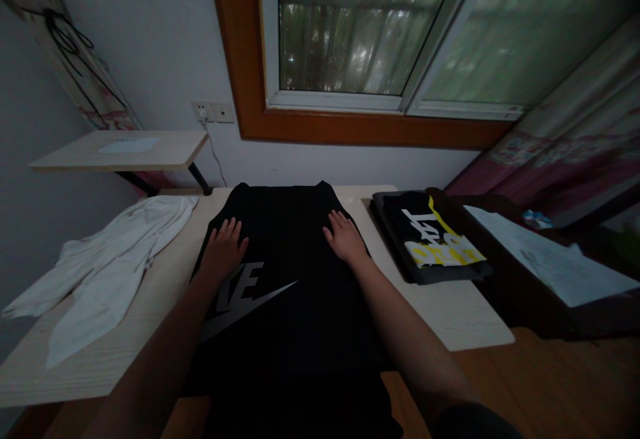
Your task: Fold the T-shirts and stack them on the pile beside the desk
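A black garment (300,239) with a grey swoosh and letters lies spread on the pale wooden table (160,292). Its lower part reaches the near table edge, where dark cloth continues below. My left hand (226,246) rests flat on the garment's left side, just above the printed letters, fingers stretched out. On the right side my right hand (345,236) presses flat near the garment's edge, fingers extended. Neither hand grips the fabric. My left forearm covers part of the lettering.
Crumpled white clothing (115,252) lies on the table's left. Folded dark clothes (430,239) with white and yellow print are stacked at the right. A small raised shelf (175,146) stands at back left, beneath wall sockets (213,112). A paper sheet (545,252) lies farther right.
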`<state>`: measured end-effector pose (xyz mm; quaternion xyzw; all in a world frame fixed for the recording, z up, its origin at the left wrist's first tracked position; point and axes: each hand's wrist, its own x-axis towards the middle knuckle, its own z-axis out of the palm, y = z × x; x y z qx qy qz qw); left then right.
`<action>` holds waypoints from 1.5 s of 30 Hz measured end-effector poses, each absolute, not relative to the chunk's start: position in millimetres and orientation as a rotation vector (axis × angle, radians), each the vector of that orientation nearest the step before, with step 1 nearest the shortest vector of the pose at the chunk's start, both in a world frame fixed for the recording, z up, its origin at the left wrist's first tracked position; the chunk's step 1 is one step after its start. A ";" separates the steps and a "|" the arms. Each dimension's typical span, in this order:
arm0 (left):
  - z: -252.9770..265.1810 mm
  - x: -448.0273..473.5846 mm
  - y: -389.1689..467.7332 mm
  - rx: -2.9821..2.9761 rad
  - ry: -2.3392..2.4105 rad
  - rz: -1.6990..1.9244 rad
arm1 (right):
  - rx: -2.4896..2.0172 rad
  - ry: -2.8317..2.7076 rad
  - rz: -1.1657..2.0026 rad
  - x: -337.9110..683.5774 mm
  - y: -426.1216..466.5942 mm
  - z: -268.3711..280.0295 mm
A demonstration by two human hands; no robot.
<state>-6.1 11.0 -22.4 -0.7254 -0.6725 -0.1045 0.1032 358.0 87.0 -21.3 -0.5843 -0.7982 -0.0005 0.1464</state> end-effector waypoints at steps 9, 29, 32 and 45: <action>-20.8 0.5 -18.1 -2.121 -1.973 -0.277 | -1.680 -2.306 -0.005 365.6 56.9 -22.0; -16.2 7.2 -37.0 -2.148 -1.969 -0.270 | -1.319 -2.535 -0.122 335.3 25.0 8.1; -18.3 6.3 -36.5 -2.153 -1.967 -0.277 | -1.333 -2.521 -0.087 336.7 24.8 5.2; -17.1 6.4 -39.9 -2.165 -1.994 -0.286 | -1.315 -2.478 -0.039 342.5 18.5 3.4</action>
